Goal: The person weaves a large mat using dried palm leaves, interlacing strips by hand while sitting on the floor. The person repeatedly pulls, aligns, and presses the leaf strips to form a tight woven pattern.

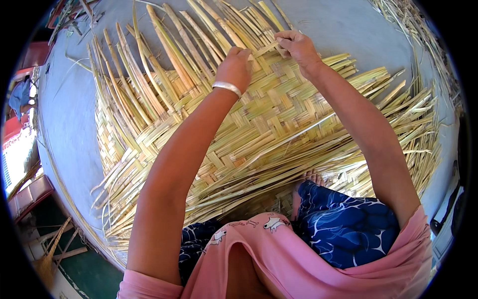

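With the fingers of my right hand (300, 50) I pinch a pale strip (267, 49) at the far side of the woven mat (279, 102), spread over the grey floor (343, 22). My left hand (235, 70) has curled fingers near its other end; whether they grip, I can't tell. My pink shirt (286, 246) bears small printed figures (273, 224), any lettering too tiny to read.

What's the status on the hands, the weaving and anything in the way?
Right hand pinching pale strip. Left hand curled by its other end, grip unclear. Woven mat: far-edge strips loose. Nothing covering either hand.
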Action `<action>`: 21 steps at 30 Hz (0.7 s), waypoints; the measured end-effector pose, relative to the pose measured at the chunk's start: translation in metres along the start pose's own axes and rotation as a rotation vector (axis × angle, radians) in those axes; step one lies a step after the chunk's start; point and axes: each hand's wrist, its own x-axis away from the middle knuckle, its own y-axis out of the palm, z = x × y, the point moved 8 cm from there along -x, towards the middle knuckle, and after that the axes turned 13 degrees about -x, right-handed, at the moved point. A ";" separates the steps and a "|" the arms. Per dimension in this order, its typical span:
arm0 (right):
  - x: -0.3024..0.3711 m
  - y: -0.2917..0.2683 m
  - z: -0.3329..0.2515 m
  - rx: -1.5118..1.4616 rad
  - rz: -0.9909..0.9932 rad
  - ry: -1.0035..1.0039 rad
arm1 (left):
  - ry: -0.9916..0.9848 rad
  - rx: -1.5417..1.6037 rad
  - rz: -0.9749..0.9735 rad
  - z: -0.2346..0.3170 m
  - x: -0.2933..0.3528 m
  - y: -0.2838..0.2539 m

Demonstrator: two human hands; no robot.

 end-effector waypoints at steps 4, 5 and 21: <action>0.008 -0.015 -0.008 -0.073 -0.026 0.012 | -0.032 0.052 -0.187 0.019 -0.035 0.021; 0.008 -0.018 -0.009 -0.102 -0.041 0.025 | -0.058 0.059 -0.272 0.019 -0.042 0.027; -0.094 0.024 -0.025 0.017 -0.279 0.267 | -0.502 0.083 0.051 0.004 -0.038 0.000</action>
